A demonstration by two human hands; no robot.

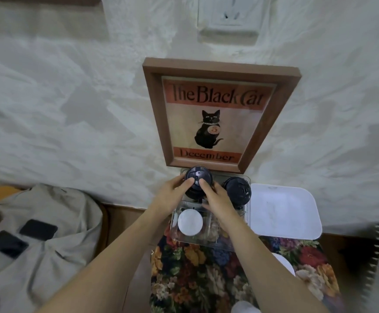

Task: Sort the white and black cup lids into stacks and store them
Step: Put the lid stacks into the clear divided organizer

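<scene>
Wall [71, 114] crowds left grip [170, 197], right grip [217, 198] clasping stack [198, 177].

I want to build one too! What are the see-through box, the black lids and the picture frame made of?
The see-through box looks like glossy clear plastic: the flowered cloth shows through it. The black lids seem moulded plastic, slightly shiny, with raised ridges. The picture frame looks like matt brown wood, perhaps only wood-look.

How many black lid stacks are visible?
2. One stack, in the clear container, is gripped by the left hand and right hand; the other stack stands right of it. Lower lids may be hidden.
</scene>
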